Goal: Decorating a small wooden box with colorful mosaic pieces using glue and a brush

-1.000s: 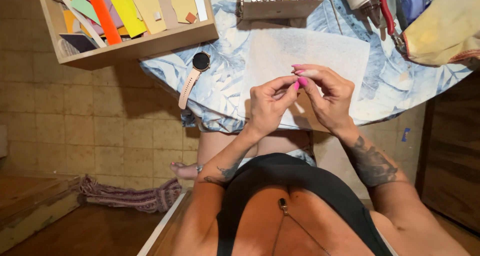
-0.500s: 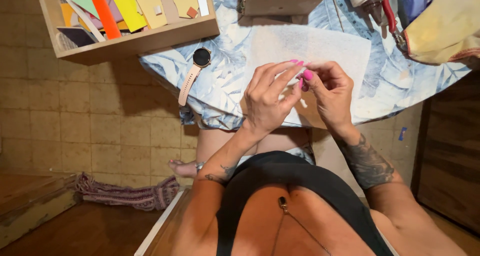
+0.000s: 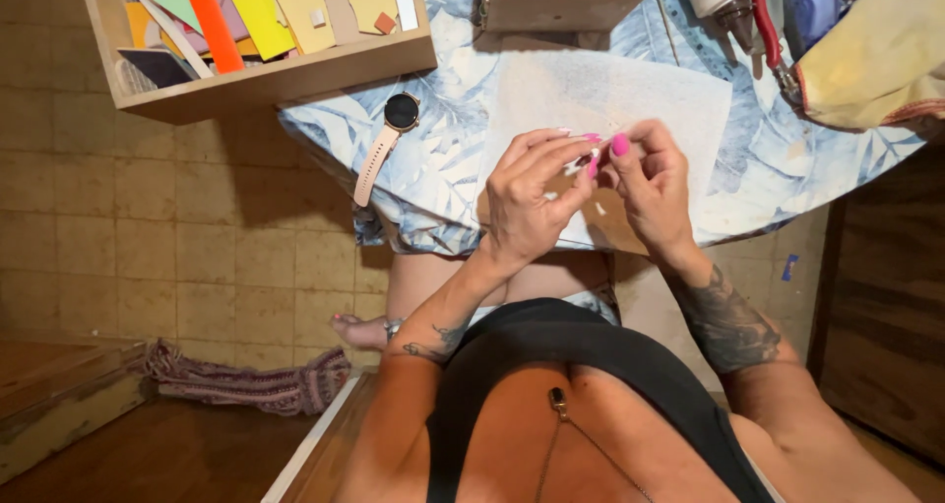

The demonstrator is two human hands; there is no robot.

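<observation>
Left hand (image 3: 527, 203) and right hand (image 3: 650, 183) pinch together on a tiny white scrap (image 3: 576, 165) (partly hidden by fingers) above the white sheet (image 3: 630, 94) on the floral surface (image 3: 453, 168), smartwatch (image 3: 387, 139) and wooden tray (image 3: 295, 70) nearby.

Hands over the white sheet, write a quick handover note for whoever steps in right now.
Left hand and right hand meet fingertip to fingertip over the white sheet, pinching a tiny pale piece; too small to tell what it is.
White sheet lies on the blue leaf-print cloth. Wristwatch lies left of it, wooden tray of coloured strips beyond.
Small scraps show under the hands. How much is finished cannot be told.
</observation>
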